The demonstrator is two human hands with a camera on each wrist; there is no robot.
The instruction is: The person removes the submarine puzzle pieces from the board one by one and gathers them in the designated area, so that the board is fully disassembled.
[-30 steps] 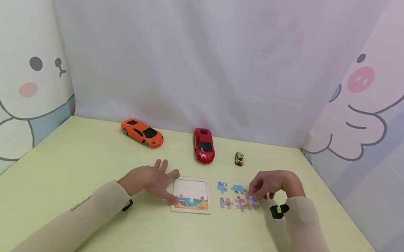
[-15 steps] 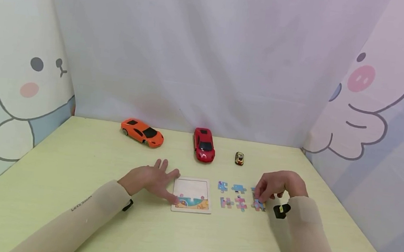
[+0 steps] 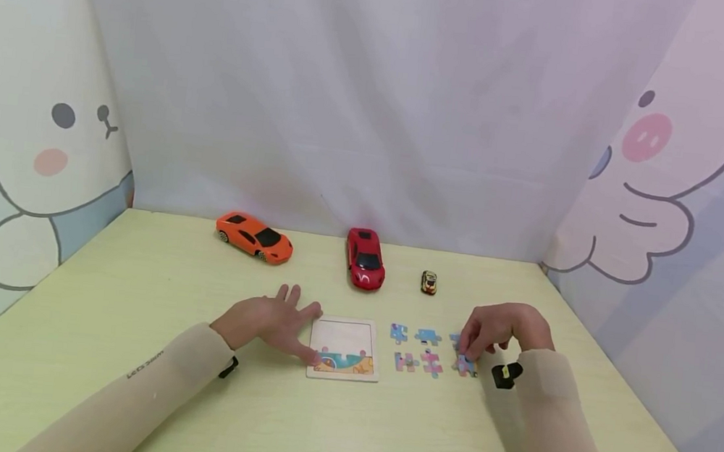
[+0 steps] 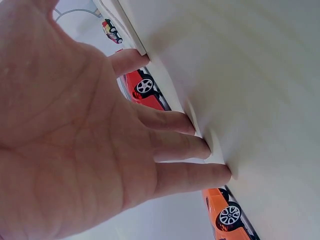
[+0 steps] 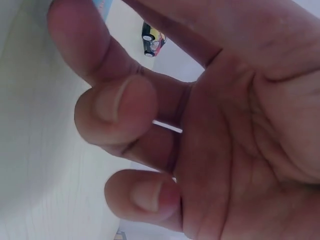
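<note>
- Left hand [image 3: 270, 323]: fingers flat, spread, touching one puzzle tray [image 3: 344, 349].
- Right hand [image 3: 499, 330]: fingers curled onto one of six loose pieces [image 3: 463, 365].
- Three toy cars [image 3: 365, 258].

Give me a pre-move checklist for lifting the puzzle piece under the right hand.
1. Left hand steadying the puzzle board: ok, straight fingers on its left edge.
2. Right hand on the near-right puzzle piece: ok, fingertips on it.
3. Pinch secured: cannot tell, fingers curled, contact hidden.
4. Open slot in board: ok, only the bottom row is filled.
5. Other loose pieces apart from that piece: ok.
6. Toy cars out of the way: ok, far side.
</note>
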